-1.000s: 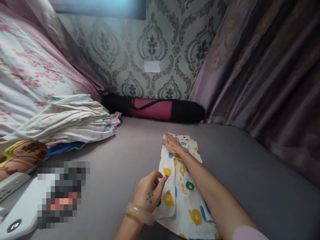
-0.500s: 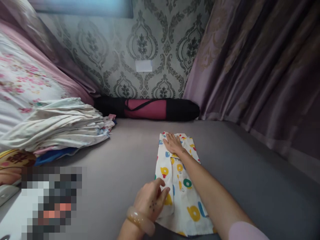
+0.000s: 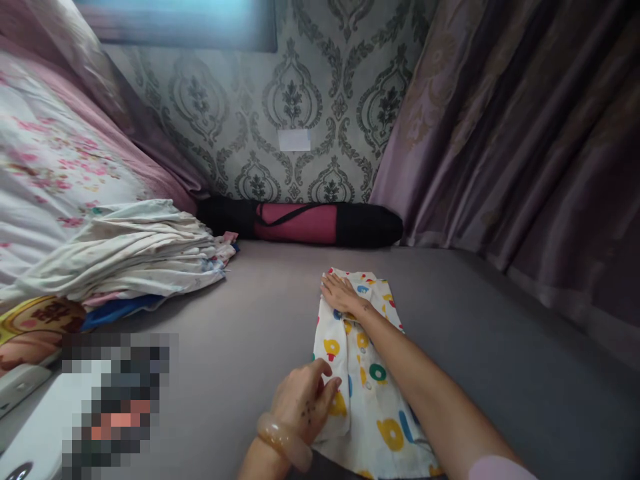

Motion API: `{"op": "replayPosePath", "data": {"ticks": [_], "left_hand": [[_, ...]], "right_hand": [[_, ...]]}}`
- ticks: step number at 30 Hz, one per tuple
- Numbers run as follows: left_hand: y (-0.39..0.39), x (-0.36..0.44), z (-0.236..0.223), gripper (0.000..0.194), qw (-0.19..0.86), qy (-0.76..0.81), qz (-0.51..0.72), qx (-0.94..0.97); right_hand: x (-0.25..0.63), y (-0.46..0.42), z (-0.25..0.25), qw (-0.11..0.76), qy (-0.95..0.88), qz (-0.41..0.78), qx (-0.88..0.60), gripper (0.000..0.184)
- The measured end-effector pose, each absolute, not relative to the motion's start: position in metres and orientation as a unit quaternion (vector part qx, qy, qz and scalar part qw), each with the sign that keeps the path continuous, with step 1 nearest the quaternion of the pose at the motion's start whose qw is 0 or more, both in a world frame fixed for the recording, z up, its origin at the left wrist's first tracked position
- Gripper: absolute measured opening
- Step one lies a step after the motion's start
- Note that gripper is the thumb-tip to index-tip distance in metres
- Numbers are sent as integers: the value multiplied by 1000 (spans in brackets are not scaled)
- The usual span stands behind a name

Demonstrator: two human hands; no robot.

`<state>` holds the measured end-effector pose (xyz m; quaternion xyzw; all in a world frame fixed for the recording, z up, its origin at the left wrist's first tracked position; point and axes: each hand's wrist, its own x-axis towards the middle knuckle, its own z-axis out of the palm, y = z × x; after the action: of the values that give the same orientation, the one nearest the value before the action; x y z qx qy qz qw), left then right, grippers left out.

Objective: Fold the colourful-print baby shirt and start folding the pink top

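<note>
The right hand (image 3: 341, 294) is pressing flat and open on the far end of the printed shirt (image 3: 367, 373) lying on the grey mattress (image 3: 240, 320), while the left hand (image 3: 305, 400), fingers loosely curled, is resting on its near left edge, gripping nothing.

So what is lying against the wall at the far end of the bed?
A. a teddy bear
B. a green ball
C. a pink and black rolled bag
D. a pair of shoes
C: a long pink and black rolled bag lies along the foot of the patterned wall, beyond the colourful printed cloth under both hands.
</note>
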<state>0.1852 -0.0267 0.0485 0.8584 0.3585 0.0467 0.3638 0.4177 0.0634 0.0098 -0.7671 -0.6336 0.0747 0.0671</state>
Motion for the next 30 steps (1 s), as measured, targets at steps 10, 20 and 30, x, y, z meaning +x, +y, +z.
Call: {"op": "replayPosePath", "data": {"ticks": [10, 20, 30], "left_hand": [[-24, 186, 44, 26, 354, 359, 45, 863], [-25, 185, 49, 28, 328, 369, 43, 869], [-7, 175, 59, 25, 300, 433, 95, 845]], "right_hand": [[410, 63, -2, 91, -636, 63, -763, 59], [427, 52, -5, 108, -465, 1, -878, 65], [405, 16, 9, 111, -608, 17, -786, 60]]}}
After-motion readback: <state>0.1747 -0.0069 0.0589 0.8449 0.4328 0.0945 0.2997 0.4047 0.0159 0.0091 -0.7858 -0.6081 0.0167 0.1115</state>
